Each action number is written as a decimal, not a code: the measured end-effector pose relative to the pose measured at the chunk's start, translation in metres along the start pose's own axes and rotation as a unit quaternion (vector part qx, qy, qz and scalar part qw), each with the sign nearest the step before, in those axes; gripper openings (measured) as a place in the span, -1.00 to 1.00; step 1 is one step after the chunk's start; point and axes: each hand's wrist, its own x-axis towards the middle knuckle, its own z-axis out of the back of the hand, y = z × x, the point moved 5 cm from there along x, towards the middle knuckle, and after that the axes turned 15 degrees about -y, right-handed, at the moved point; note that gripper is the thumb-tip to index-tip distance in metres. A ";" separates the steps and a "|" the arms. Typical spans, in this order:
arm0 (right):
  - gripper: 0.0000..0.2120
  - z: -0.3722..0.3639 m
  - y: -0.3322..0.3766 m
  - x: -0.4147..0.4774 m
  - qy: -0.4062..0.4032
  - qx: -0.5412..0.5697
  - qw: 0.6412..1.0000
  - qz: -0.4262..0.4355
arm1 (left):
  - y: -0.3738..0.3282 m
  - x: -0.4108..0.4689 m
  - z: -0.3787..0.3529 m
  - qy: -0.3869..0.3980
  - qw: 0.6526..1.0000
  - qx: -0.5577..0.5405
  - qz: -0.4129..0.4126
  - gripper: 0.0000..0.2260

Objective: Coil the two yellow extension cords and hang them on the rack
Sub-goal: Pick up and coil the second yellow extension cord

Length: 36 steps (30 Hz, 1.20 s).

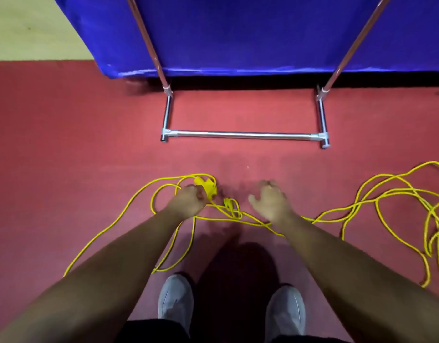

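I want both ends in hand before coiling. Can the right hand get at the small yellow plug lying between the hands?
Probably yes: the right hand is open just beside the small yellow plug, with only bare red floor between them.

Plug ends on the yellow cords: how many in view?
2. One plug end is gripped by the left hand; the other lies on the floor just right of it. Further ends may be hidden or out of frame.
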 end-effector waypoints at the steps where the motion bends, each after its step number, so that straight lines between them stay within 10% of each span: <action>1: -0.56 -0.020 -0.008 0.001 0.018 0.001 1.000 0.000 | 0.007 0.006 -0.017 0.014 1.000 0.010 -0.007 -0.68; 9: -0.62 -0.138 -0.029 0.011 0.121 0.052 0.991 0.035 | 0.028 0.053 -0.102 -0.018 1.000 -0.013 -0.017 -0.80; 14: -0.76 -0.174 -0.028 0.019 0.100 0.048 0.993 0.045 | 0.053 0.069 -0.137 -0.019 0.980 0.190 -0.049 -0.68; 21: -0.46 -0.180 -0.037 0.021 0.076 -0.007 0.997 0.020 | 0.064 0.063 -0.143 -0.069 0.957 0.275 -0.054 -0.70; 25: -0.76 -0.173 -0.030 0.010 0.060 0.041 0.996 -0.056 | 0.049 0.049 -0.125 -0.106 0.938 0.298 -0.143 -0.76; 30: -0.84 -0.160 -0.022 0.018 0.039 0.215 0.974 -0.062 | 0.057 0.045 -0.114 -0.003 0.999 0.027 -0.039 -0.67; 36: -0.73 -0.081 0.034 0.022 0.136 0.413 0.894 -0.112 | -0.001 0.037 -0.059 0.083 0.967 -0.243 0.001 -0.63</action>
